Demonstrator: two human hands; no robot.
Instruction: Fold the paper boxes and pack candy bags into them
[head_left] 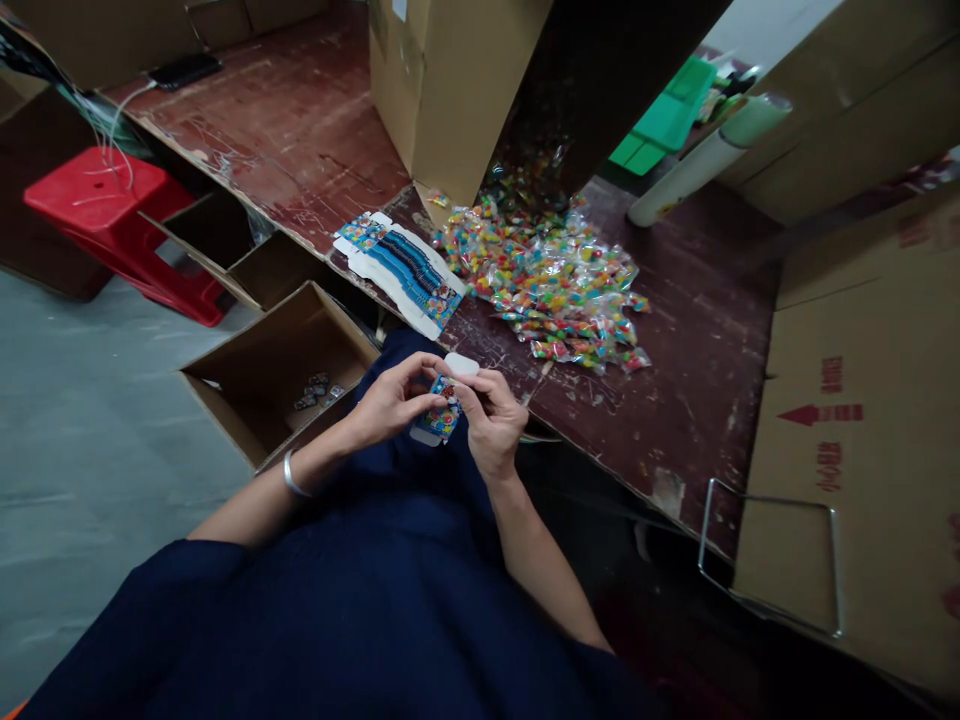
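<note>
Over my lap, both hands hold a small printed candy box [444, 408], blue with colourful pictures; white flaps stick out at its top and bottom. My left hand [396, 400] pinches its left side with thumb and fingers. On the right side and near the upper flap, my right hand [491, 415] grips it with bent fingers. What is inside the box cannot be seen. Just beyond, at the table edge, lies a fanned stack of flat blue-and-white box blanks [409, 270]. To the right of them spreads a heap of clear packets of colourful candy [555, 285].
An open cardboard carton [217, 385] stands below the table at left, with several small boxes [319, 390] inside. Behind it is a red stool [97, 195]. A tall carton [450, 90] stands behind the heap; a large carton [862, 430] and metal wire frame [772, 500] are at right.
</note>
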